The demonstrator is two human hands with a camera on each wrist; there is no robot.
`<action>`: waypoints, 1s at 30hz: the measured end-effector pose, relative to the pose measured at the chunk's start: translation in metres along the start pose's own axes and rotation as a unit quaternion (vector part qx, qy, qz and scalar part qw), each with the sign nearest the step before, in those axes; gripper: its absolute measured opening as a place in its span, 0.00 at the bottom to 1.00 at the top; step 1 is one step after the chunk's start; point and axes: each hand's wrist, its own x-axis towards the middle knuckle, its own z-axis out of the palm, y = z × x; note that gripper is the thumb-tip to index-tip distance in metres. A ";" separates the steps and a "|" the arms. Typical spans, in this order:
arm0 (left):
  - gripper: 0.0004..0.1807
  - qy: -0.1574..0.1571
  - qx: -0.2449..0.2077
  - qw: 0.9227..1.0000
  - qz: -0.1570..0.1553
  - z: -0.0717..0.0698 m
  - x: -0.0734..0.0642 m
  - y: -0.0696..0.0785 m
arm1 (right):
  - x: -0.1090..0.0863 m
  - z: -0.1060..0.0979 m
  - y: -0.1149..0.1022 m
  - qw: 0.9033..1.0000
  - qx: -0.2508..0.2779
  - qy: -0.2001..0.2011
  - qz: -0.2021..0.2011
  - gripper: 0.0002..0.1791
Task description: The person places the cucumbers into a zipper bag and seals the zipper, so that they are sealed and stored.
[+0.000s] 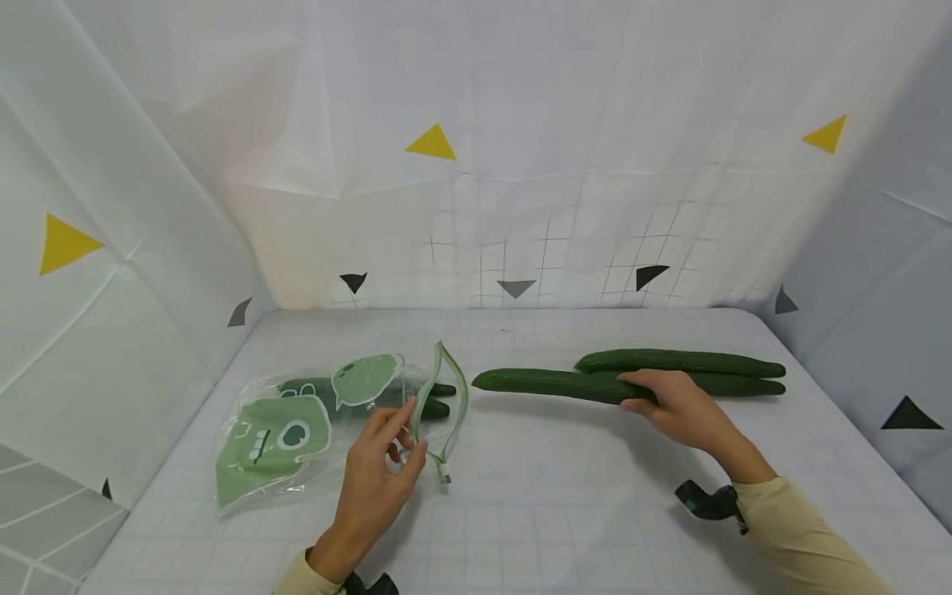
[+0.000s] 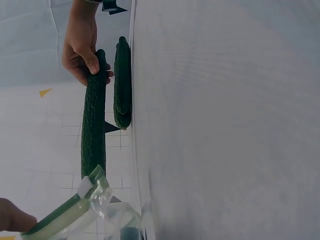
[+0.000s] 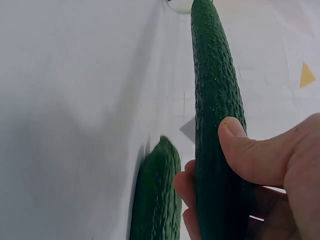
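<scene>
At the left of the head view lies a clear zip bag (image 1: 273, 438) with green cartoon monster prints. Its green-edged mouth (image 1: 463, 405) gapes toward the right, and cucumbers (image 1: 435, 409) show inside it. My left hand (image 1: 372, 483) pinches the near edge of that mouth; in the left wrist view only a thumb (image 2: 15, 220) shows at the green strip. My right hand (image 1: 684, 413) grips a long green cucumber (image 1: 543, 383) by its right end, thumb on one side and fingers round the other. The cucumber's free tip points left, just short of the bag mouth.
Behind the right hand, two more cucumbers (image 1: 684, 361) lie side by side on the white table (image 1: 535, 512). White sheeting (image 1: 565, 99) with yellow and dark triangles stands at the back and both sides. A white slider (image 2: 85, 187) sits on the bag's zip.
</scene>
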 end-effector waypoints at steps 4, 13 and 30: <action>0.35 0.000 -0.001 1.000 0.002 0.000 0.000 0.000 | 0.005 0.005 -0.007 1.000 0.009 0.005 -0.008 0.22; 0.35 -0.004 0.001 1.000 0.000 -0.001 0.000 0.000 | 0.013 0.016 -0.020 0.999 0.020 0.015 -0.034 0.21; 0.35 -0.008 0.002 1.000 -0.004 0.000 -0.001 -0.001 | 0.029 0.038 -0.046 0.997 0.039 0.005 -0.060 0.21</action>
